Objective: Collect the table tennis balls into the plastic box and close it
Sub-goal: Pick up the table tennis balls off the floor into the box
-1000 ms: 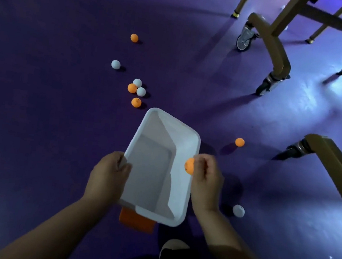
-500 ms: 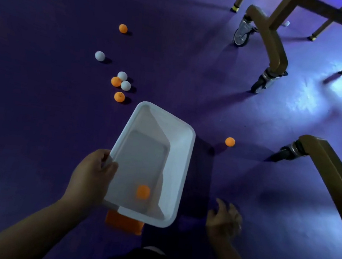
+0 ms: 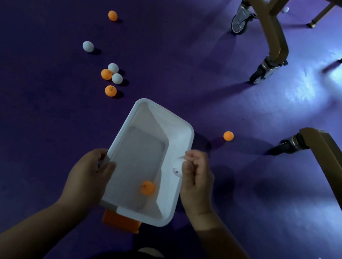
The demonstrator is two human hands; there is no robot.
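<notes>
Your right hand [image 3: 197, 175] is back from the floor [image 3: 36, 134], pinching a white ball [image 3: 177, 168] at the box [image 3: 163, 112] rim; left hand [image 3: 90, 173] grips the box. Orange ball [image 3: 147, 188] already inside, several left.

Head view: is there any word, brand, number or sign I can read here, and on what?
None legible.
Dark print on the white ball in the right hand: too blurred to read.
Dark speck on the orange ball in the plastic box: too small.
Dark specks on the nearest orange floor ball: too small.
</notes>
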